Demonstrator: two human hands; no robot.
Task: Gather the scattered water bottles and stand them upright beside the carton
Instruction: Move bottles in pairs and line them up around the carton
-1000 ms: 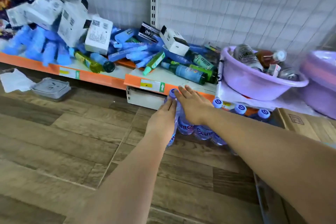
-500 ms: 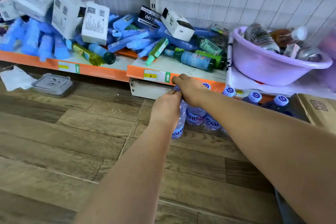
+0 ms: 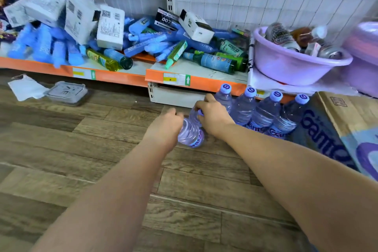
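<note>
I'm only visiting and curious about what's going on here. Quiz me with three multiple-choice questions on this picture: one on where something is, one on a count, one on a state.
1. Where is the carton relative to the row of upright bottles?
A. At the row's right end
B. Up on the shelf
C. Left of both hands

2. How many bottles stand in that row?
A. Two
B. Four
C. Six

3. What is the state of the fifth bottle?
A. Lying untouched on the floor
B. Inside the basin
C. Gripped by the left hand and the right hand

Answers:
1 A, the carton sits right next to the last bottle.
2 B, four caps show in a line.
3 C, both hands curl round it.
</note>
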